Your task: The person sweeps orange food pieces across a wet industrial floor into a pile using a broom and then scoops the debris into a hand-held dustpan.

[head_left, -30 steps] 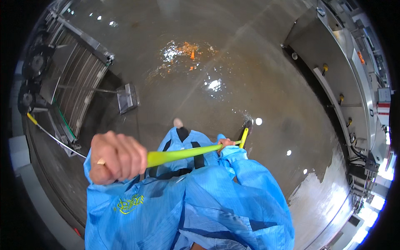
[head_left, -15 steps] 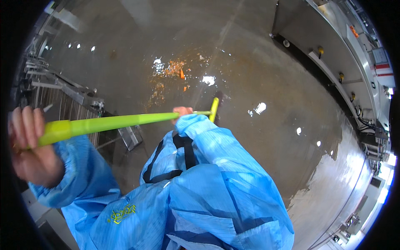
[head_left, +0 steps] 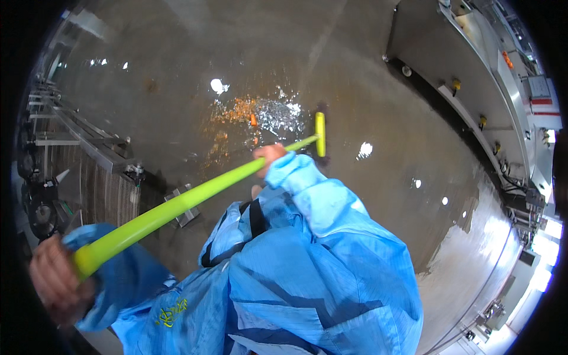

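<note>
Debris (head_left: 241,110) on flr (head_left: 367,71), L of tool head (head_left: 320,135).

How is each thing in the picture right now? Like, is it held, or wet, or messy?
Left hand: closed around the handle's near end, a bit blurred.
Right hand: closed around the handle farther along.
Green handle: held in both hands, slanting.
Yellow tool head: at the handle's far end.
Floor: wet and shiny in places.
Orange scraps: scattered on the floor.
Blue coat: worn, creased.

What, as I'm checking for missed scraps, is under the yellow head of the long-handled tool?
Dark patches show past both ends of the yellow head, with brown floor around it. Whatever lies directly beneath is covered and cannot be seen.
</note>
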### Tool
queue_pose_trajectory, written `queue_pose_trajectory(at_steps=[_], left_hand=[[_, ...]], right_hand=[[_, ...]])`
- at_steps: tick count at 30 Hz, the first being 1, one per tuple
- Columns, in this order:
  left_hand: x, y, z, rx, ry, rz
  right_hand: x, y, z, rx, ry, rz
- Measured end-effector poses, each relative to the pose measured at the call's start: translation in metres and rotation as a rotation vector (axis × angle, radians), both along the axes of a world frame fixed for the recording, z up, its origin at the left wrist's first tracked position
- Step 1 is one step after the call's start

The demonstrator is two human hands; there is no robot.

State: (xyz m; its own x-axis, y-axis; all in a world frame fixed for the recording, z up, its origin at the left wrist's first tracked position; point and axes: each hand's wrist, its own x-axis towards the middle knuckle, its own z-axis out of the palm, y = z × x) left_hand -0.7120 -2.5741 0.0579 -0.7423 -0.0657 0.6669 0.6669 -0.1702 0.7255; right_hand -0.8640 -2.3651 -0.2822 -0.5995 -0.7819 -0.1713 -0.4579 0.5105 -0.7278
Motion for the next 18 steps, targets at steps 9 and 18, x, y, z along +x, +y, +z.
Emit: queue_pose_trajectory(at_steps=[9,18], left_hand=[[-0.125,0.083,-0.103,0.303,-0.394,0.252],[-0.175,0.055,0.012,-0.325,-0.374,0.196]], right_hand=[[-0.116,0.113,-0.12,0.142,0.098,-0.151],[-0.15,0.017,-0.044,-0.2,-0.085,-0.057]])
